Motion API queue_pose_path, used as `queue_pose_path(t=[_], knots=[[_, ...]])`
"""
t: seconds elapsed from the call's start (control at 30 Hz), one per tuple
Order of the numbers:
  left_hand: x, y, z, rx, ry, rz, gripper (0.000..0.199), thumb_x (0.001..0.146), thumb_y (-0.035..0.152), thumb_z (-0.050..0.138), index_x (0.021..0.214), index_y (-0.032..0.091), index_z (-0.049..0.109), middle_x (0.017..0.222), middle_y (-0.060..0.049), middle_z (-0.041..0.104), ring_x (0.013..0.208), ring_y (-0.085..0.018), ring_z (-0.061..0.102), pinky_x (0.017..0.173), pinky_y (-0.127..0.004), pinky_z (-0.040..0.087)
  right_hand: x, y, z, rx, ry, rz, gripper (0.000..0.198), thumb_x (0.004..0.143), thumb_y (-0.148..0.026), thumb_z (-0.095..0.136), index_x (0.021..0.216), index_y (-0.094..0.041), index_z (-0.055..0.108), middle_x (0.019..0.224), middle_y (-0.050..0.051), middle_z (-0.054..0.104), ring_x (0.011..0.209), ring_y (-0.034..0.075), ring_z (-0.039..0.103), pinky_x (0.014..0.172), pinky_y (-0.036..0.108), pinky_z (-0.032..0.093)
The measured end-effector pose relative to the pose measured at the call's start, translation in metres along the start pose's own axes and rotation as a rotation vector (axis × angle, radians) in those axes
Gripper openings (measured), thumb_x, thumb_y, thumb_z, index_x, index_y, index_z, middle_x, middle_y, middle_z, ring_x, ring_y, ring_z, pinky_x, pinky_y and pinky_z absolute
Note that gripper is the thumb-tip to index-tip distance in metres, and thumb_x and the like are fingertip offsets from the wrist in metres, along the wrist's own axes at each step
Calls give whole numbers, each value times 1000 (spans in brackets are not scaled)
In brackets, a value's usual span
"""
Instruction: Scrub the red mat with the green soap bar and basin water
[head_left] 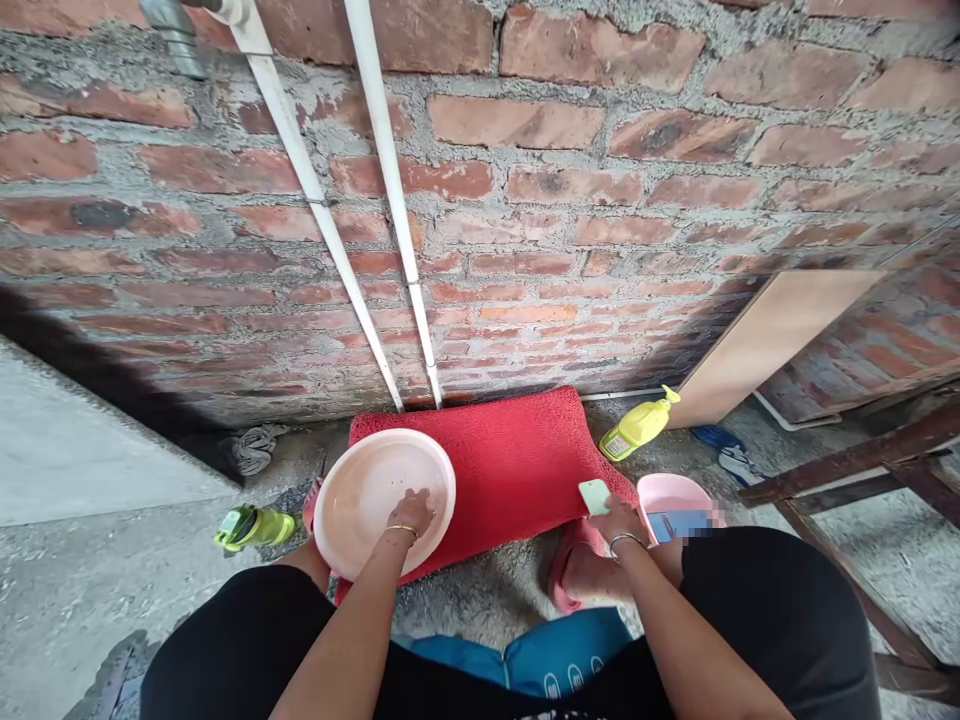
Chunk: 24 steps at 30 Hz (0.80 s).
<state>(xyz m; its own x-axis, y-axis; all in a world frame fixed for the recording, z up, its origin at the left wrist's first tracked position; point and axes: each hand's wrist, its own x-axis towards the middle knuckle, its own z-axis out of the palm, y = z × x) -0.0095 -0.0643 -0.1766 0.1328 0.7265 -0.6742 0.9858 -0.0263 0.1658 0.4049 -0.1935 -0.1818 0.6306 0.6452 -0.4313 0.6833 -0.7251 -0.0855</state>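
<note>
A white-pink plastic basin [352, 490] stands on the left part of a red cloth-covered surface [510, 450]. Inside the basin, near its right wall, is my left hand [412, 512]; its fingers look loosely bent and apart, and I see nothing held in them. My right hand [621, 522] grips a pale green flat rectangular piece with rounded corners [595, 497], beside the cloth's right edge. Just right of that hand is a small pink tub [671, 488], with a bluish flat item [675, 526] at its near side, partly blurred out.
A yellow pump bottle [637, 430] stands tilted in view behind the tub. On the left floor lie a yellow-green bottle [256, 528] and a grey rag [256, 448]. White pipes [394, 190] run down the brick wall. A board [772, 345] and wooden frame [847, 470] are at right.
</note>
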Motion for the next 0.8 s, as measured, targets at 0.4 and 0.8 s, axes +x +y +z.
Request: queue_pose_path(t=[0.4,0.8], knots=[[16,-4,5,59,-25,0,58,103,24,50,160,17,54,163,-21,58,144,-30,64,114,-41,53,-28,-87,33,17,-99,-360,50,80,-25,86,128,-25,73,139,9,71,128,30,67,113,41,42],[28,-4,9,63,9,35,60,101,27,50,160,15,54,160,-23,61,141,-31,66,113,-41,52,13,3,-15,112,16,92,47,97,-40,74,135,-12,71,125,21,73,107,32,75,82,38,52]])
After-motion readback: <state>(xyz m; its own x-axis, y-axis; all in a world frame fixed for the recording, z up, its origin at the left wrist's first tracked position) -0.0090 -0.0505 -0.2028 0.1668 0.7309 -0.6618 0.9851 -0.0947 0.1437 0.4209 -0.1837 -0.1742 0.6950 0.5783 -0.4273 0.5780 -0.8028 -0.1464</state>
